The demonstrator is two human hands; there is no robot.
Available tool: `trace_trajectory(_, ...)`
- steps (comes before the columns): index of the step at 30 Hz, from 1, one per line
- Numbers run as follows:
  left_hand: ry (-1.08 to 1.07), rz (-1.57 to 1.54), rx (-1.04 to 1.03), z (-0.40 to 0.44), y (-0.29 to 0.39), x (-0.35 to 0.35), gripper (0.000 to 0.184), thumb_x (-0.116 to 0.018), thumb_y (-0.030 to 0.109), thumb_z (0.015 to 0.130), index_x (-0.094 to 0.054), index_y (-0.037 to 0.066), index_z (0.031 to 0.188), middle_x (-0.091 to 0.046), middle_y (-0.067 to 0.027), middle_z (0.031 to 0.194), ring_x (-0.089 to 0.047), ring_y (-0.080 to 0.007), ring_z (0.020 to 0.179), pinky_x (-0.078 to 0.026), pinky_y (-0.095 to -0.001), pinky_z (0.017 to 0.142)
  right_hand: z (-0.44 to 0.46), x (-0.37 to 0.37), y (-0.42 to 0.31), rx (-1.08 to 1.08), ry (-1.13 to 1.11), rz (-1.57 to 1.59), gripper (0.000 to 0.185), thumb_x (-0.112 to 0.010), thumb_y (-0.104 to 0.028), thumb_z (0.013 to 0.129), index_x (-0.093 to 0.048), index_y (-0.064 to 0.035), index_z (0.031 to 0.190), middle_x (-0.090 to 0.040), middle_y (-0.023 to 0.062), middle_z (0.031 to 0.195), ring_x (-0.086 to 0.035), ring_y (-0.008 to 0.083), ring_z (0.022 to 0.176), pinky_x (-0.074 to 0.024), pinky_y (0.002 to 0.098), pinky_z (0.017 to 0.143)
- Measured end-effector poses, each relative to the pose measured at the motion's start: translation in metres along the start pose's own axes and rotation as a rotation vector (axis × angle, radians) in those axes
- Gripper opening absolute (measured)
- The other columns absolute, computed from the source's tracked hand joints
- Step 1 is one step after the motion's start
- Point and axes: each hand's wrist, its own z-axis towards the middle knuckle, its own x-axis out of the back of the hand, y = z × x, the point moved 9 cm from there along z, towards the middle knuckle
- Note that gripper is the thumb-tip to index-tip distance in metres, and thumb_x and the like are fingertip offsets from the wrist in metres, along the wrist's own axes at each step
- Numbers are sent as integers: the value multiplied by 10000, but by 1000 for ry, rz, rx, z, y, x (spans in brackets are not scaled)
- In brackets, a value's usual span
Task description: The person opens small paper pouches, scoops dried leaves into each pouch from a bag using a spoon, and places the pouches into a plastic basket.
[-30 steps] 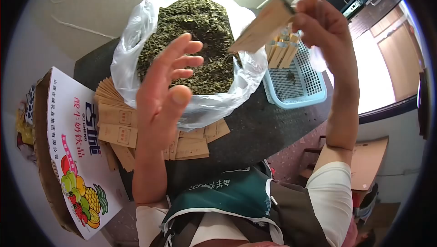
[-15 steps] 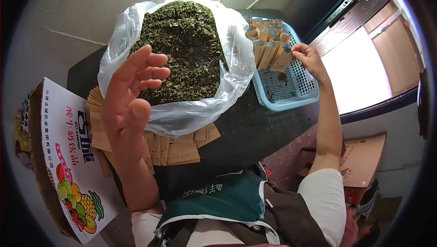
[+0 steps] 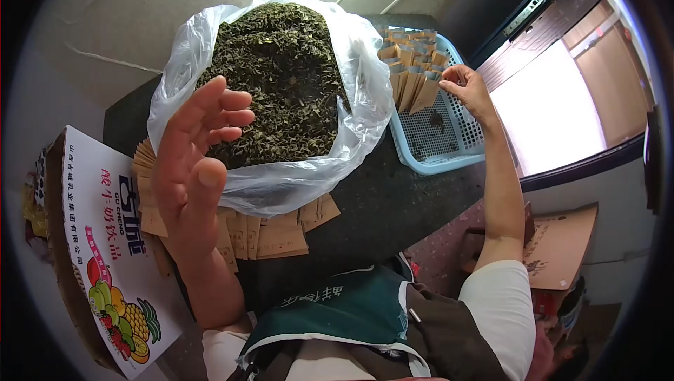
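Observation:
My left hand [image 3: 193, 163] is raised over the left edge of a clear plastic bag [image 3: 365, 65], its fingers apart and slightly curled, with nothing in it. Dark green dried leaves [image 3: 281, 86] fill the bag. My right hand [image 3: 472, 94] is at the blue plastic basket [image 3: 449, 163], thumb and fingertips pinched at the right edge of a small brown paper packet [image 3: 425, 94]. That packet leans against several similar packets [image 3: 411, 54] standing in rows in the far part of the basket. A few leaf crumbs lie on the basket's floor.
Flat brown packets [image 3: 281, 237] lie fanned out on the dark table [image 3: 365, 205], partly under the bag. A printed white carton [image 3: 105, 240] stands at the left. An open cardboard box [image 3: 562, 247] is at the right, below a bright window [image 3: 547, 110].
My right hand has moved a little left, and the packet at its fingertips has shifted left against the others. My left hand has drifted slightly left and stays open.

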Motion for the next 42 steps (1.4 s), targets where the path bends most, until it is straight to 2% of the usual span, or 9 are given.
trace_trajectory(7, -22, 147, -31, -3, 15, 11, 848, -527, 631, 942, -447, -75, 1405, -612, -185, 1251, -625, -237, 1088, -466, -360, 922, -28, 54, -15, -27, 406, 55, 197, -590, -235, 1001, -669, -64, 1058, -650, 15, 910, -484, 42, 643, -399, 191, 555)
trace_trajectory(10, 34, 212, -43, -12, 30, 18, 828, -574, 592, 937, -447, -84, 1397, -628, -190, 1213, -635, -233, 1024, -474, -342, 887, -61, 49, -61, 14, 413, 684, 196, -573, -239, 1015, -625, -50, 1014, -323, -52, 656, -306, 55, 553, -279, 234, 511)
trace_trajectory(15, 23, 382, -234, -54, 36, 29, 639, -701, 458, 898, -592, -81, 1223, -673, -162, 1049, -625, -193, 826, -491, -295, 753, -128, -41, -181, 439, -6, 653, 350, -377, -315, 1077, -598, -65, 970, -337, 7, 781, -350, 135, 708, -328, 284, 675)
trace_trajectory(18, 71, 314, 11, -93, 14, 38, 306, -799, 105, 800, -697, 15, 1074, -678, -111, 951, -630, -190, 782, -515, -300, 686, -139, -91, -171, 338, -289, 642, 466, -320, -419, 1082, -582, -58, 946, -371, 13, 781, -350, 111, 642, -301, 261, 591)
trace_trajectory(20, 4, 514, 88, -126, -14, 36, 320, -776, 216, 827, -684, 13, 1057, -674, -119, 961, -626, -214, 780, -503, -322, 719, -143, -119, -151, 206, -297, 836, 481, -372, -421, 1070, -592, -11, 949, -398, 28, 771, -362, 107, 585, -296, 243, 525)
trace_trajectory(24, -90, 762, 153, -160, -36, 11, 363, -822, 156, 720, -690, 56, 1043, -632, -104, 989, -609, -285, 860, -484, -390, 763, -146, -150, -154, 70, -205, 861, 498, -418, -408, 1059, -600, 40, 938, -430, 38, 765, -387, 103, 564, -297, 231, 508)
trace_trajectory(26, -319, 959, 223, -164, -48, -14, 517, -833, 214, 667, -672, 56, 1132, -603, -84, 1074, -560, -289, 983, -421, -408, 853, -143, -155, -158, 82, -254, 868, 495, -429, -405, 1056, -601, 42, 933, -428, 36, 758, -390, 101, 564, -292, 230, 508)
trace_trajectory(29, -331, 992, 283, -166, -68, -19, 572, -841, 247, 654, -650, 71, 1164, -556, -79, 1108, -516, -281, 1039, -372, -415, 880, -143, -155, -167, 117, -278, 868, 488, -453, -397, 1051, -608, 45, 917, -419, 31, 734, -389, 95, 562, -285, 232, 502)
trace_trajectory(42, -307, 506, 236, -151, -48, -27, 577, -885, 283, 625, -642, 71, 1103, -604, -124, 1125, -583, -324, 1048, -434, -425, 940, -155, -144, -151, 7, -267, 1131, 393, -450, -338, 1065, -574, 11, 932, -448, 53, 787, -477, 137, 611, -396, 246, 563)
